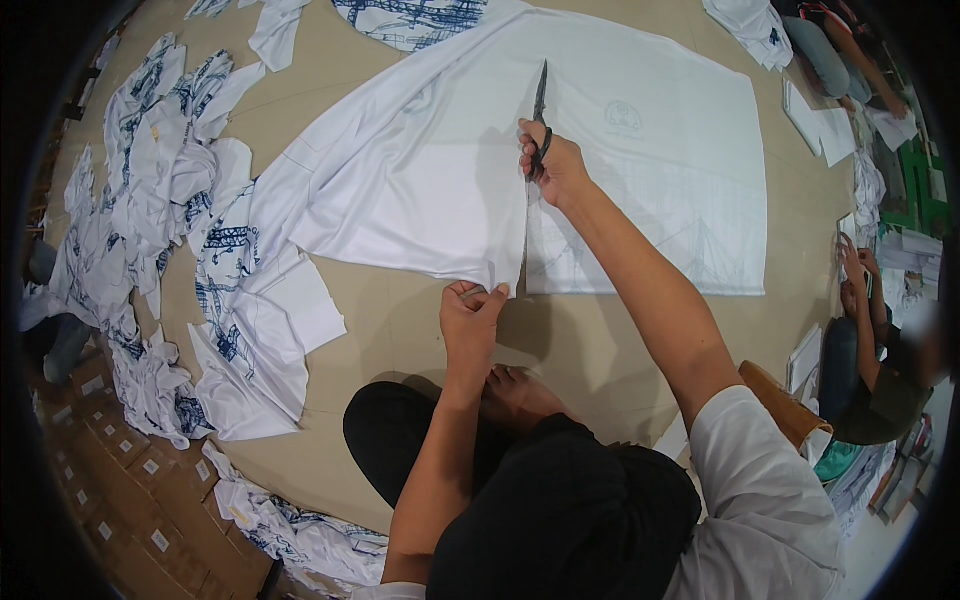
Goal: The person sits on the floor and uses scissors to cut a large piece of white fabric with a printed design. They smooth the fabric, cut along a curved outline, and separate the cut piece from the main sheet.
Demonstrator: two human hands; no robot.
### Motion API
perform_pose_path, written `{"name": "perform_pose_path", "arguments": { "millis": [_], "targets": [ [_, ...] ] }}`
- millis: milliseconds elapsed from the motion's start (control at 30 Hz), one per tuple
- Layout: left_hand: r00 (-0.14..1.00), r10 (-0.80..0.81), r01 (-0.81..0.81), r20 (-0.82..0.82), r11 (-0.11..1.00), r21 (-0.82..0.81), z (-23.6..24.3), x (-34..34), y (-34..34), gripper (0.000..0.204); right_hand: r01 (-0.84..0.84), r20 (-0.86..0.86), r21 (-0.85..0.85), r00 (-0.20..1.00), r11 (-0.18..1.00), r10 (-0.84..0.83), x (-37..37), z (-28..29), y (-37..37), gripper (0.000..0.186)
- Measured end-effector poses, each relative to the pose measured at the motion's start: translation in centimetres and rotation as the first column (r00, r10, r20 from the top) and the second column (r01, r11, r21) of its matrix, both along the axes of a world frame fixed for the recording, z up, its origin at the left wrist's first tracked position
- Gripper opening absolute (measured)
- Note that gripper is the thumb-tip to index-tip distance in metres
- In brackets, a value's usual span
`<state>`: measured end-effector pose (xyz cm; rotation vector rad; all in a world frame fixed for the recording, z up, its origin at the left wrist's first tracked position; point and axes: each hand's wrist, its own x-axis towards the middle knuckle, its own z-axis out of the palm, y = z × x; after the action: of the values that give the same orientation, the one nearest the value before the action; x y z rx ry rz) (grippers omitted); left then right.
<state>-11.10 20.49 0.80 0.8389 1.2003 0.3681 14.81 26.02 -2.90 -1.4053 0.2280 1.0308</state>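
Note:
My right hand [556, 165] holds black-handled scissors [542, 85] over a large white cloth [420, 200] spread on the floor, blades pointing away from me. A straight slit or edge runs from below that hand toward me; to its right lies a flat panel [670, 210] with faint printed line drawings and a pale emblem. My left hand [470, 315] pinches the front edge of the cloth just left of the slit, its fingers closed on it. My bare foot [520, 390] rests on the floor below.
Heaps of white, blue-printed cloth [150, 200] lie along the left, beside cardboard boxes [120, 500]. Another cloth [405, 20] lies at the top. At the right, co-workers [870, 360] sit on the floor among white stacks [815, 120]. A person's leg [68, 345] shows at far left.

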Motion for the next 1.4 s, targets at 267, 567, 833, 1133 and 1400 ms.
{"name": "perform_pose_path", "arguments": {
  "millis": [267,567,833,1133,1400],
  "targets": [
    [1.000,-0.004,0.004,-0.027,1.000,0.014,-0.1,-0.1,0.1,0.048,-0.004,-0.024,0.020,1.000,1.000,0.005,0.8,0.5,0.1,0.030],
    [0.999,-0.004,0.005,-0.032,1.000,0.026,-0.8,-0.2,-0.1,0.051,-0.109,0.009,0.053,0.994,0.993,0.109,3.1,-0.2,-0.2,0.030],
    [0.998,-0.016,0.018,-0.055,0.999,0.030,-1.3,-0.4,0.1,0.051,-0.104,-0.022,0.038,0.994,0.994,0.105,6.2,1.3,1.2,0.030],
    [0.993,-0.040,0.043,-0.115,0.999,0.024,-1.1,-0.5,0.2,0.053,-0.183,0.024,0.039,0.983,0.982,0.182,9.3,-0.1,2.2,0.037],
    [0.992,-0.039,0.040,-0.119,0.999,0.006,-1.1,-0.6,0.3,0.054,-0.184,0.130,0.052,0.976,0.982,0.176,11.6,-0.8,4.0,0.040]
  ]
}}
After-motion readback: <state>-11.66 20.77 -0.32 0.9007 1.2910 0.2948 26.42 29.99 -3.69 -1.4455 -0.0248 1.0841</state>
